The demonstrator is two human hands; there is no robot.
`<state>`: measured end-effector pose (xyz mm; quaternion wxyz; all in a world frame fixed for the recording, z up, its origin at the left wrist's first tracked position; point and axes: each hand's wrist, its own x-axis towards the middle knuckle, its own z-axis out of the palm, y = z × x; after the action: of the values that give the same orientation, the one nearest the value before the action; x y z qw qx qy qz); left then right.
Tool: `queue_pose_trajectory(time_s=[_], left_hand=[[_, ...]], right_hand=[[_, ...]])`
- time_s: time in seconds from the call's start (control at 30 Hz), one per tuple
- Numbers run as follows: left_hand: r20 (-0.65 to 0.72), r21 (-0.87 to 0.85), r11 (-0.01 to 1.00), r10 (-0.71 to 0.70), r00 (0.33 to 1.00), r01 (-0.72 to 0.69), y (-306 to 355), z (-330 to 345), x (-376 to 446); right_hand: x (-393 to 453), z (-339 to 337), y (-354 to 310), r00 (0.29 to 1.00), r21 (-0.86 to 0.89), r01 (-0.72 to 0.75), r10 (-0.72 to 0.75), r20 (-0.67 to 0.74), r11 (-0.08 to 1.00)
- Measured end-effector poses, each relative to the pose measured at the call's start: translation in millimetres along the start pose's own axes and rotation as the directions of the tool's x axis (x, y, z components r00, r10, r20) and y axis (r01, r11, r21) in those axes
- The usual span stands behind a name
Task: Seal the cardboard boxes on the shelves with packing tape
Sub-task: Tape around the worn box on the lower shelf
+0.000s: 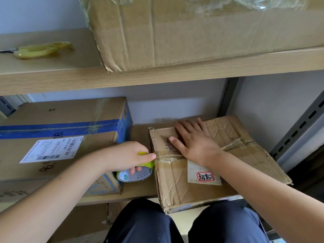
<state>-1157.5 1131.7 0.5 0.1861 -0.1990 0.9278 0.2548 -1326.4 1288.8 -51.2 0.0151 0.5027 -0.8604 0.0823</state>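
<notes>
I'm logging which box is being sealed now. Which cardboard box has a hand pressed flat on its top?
The crumpled box on the lower shelf's right; the right hand lies flat on it.

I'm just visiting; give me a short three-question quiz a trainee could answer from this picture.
1. True or false: the right hand lies flat on the creased brown cardboard box.
2. Which hand grips the yellow-green roll of packing tape?
3. The yellow-handled scissors lie: A) on the upper wooden shelf, B) on the box, C) on the person's lap.

Key: 1 true; 2 the left hand; 3 A.
</notes>
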Motion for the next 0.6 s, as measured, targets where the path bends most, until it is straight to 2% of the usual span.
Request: queue_pose_trajectory(time_s=[0.07, 0.17, 0.27, 0.43, 0.5, 0.6], left_hand=[[-0.073, 0.024, 1.0, 0.007, 0.997, -0.006, 3.0, 3.3, -5.8], [-0.126, 0.006, 1.0, -0.016, 0.992, 0.017, 7.4, 5.2, -17.0], [-0.113, -0.083, 0.996, -0.032, 0.993, 0.022, 10.2, 4.8, -22.9], [-0.01, -0.353, 0.934, -0.061, 0.998, 0.053, 9.2, 18.3, -25.9], [0.045, -0.488, 0.872, -0.015, 0.999, 0.035, 5.5, 14.5, -30.9], [0.143, -0.555, 0.832, 0.08, 0.986, 0.013, 2.8, 8.4, -37.9]], right_hand=[[-7.5, 3.7, -3.3, 1.0, -0.05, 0.017, -0.016, 0.018, 0.999], [-12.7, -7.5, -2.5, 0.999, 0.075, 0.028, -0.03, 0.017, 0.997], [-26.0, -12.7, 6.9, 0.993, 0.124, 0.062, -0.048, -0.112, 0.99], [-34.8, -4.9, 10.2, 0.994, 0.086, 0.047, -0.056, 0.096, 0.995], [-31.6, -11.5, 6.2, 0.99, 0.076, 0.025, -0.035, 0.134, 0.997], [-36.4, -21.2, -18.9, 0.983, 0.242, -0.093, 0.051, 0.174, 0.966]])
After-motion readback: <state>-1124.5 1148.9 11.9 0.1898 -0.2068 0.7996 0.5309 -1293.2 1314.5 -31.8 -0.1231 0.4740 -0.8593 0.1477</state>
